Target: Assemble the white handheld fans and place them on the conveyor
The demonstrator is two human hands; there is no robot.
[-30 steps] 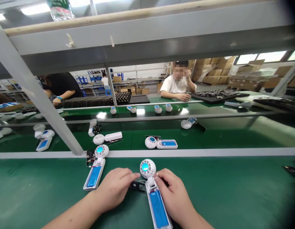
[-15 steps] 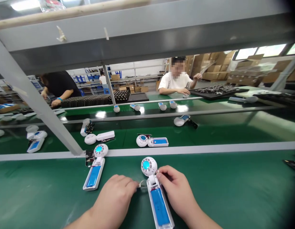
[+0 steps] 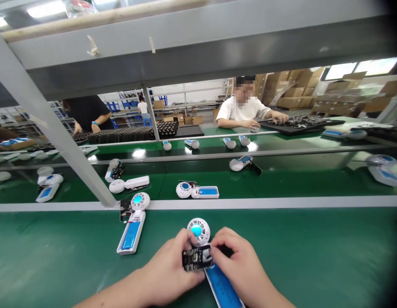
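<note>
A black circuit board point(image 3: 194, 259) is gripped in my left hand point(image 3: 168, 267), its component side facing up. Just beneath lies a white handheld fan point(image 3: 203, 231) with a round vented head and an opened handle. The handle holds a blue battery point(image 3: 225, 284), partly covered by my hands and the board. My right hand point(image 3: 241, 263) has thumb and forefinger pinched at the board's right end; whatever is between those fingertips is hidden. To the left lies another opened fan point(image 3: 134, 226), with a blue battery in its handle and a board beside its head.
A grey rail point(image 3: 249, 203) separates the green bench from a green belt bearing several fans point(image 3: 206, 192). A slanted post point(image 3: 73, 158) stands left. Across, a person in white point(image 3: 241, 113) reaches into a black tray point(image 3: 301, 124); another person in black point(image 3: 87, 115) works further left.
My left hand has moved right and turned the board face-up over the fan's neck. My right hand has shifted slightly toward the board's end. Fans on the belt have slid left.
</note>
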